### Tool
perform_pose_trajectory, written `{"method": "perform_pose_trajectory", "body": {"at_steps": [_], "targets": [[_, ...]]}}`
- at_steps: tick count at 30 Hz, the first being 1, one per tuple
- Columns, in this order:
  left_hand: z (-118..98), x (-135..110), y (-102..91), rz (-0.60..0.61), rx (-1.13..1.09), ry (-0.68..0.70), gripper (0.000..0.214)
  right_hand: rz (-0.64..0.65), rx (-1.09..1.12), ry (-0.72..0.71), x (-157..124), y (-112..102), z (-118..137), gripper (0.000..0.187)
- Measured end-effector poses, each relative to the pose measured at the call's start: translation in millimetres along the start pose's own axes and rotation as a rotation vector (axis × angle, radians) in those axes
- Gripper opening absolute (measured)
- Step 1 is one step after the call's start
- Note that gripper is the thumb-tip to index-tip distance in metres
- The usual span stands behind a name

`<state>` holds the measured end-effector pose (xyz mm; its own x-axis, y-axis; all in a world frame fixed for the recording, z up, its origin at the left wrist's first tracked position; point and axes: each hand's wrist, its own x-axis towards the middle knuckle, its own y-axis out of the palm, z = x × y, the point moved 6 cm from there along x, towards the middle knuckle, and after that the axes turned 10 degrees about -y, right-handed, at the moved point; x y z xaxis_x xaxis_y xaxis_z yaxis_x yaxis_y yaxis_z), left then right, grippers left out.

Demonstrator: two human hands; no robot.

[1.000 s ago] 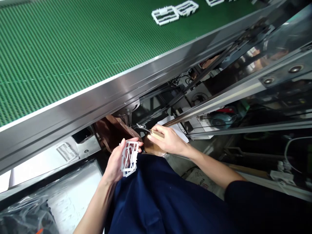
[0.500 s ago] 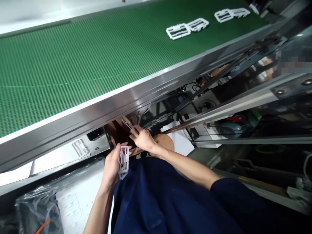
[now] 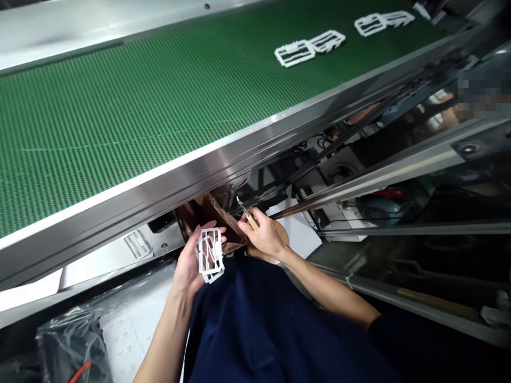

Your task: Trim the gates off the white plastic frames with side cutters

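Observation:
My left hand (image 3: pixel 188 266) holds white plastic frames (image 3: pixel 210 252), rectangular with open slots and thin bars. They seem to be two, overlapping across my palm, with some fingertips showing past their far edge. To the right, my right hand (image 3: pixel 265 234) is closed round a trimming knife (image 3: pixel 251 219) with a pale handle. Its thin metal tip points up and left, away from the frames. Between and beyond my hands hangs the mouth of a brown plastic bag (image 3: pixel 215 213).
Above runs a green conveyor belt (image 3: pixel 139 117) with a metal edge rail (image 3: pixel 223 159). More white frame parts (image 3: pixel 295 53) lie on it at the right. Clear plastic wrap (image 3: pixel 72 340) is at lower left. A round brown stool top (image 3: pixel 281 232) sits behind my right wrist.
My right hand drew back toward me and to the right with the knife, away from the bag. My left hand turned its palm up, so the frames now face me.

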<state>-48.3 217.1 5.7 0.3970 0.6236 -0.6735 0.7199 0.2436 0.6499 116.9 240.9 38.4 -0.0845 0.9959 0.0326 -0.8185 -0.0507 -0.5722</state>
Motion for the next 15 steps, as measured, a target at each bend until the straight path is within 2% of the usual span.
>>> {"method": "perform_pose_trajectory", "body": {"at_steps": [4,8,11,13,15], "targets": [[8.2,8.9,15.5,-0.006,0.189,0.047,0.036,-0.004,0.044,-0.070,4.2,10.9,30.7,0.024],[12.7,15.1,16.9,-0.042,0.282,0.163,0.034,-0.017,-0.039,-0.179,7.8,27.6,42.0,0.019],[18.5,16.7,6.4,-0.036,0.189,0.073,0.028,-0.008,-0.090,-0.160,7.2,32.9,35.8,0.018],[20.0,14.9,-0.4,-0.002,0.061,-0.015,0.029,-0.010,-0.099,-0.109,7.6,32.8,28.8,0.018],[16.4,11.3,-4.8,0.041,-0.060,-0.046,0.030,-0.022,-0.087,-0.082,9.6,32.6,21.6,0.020]]}}
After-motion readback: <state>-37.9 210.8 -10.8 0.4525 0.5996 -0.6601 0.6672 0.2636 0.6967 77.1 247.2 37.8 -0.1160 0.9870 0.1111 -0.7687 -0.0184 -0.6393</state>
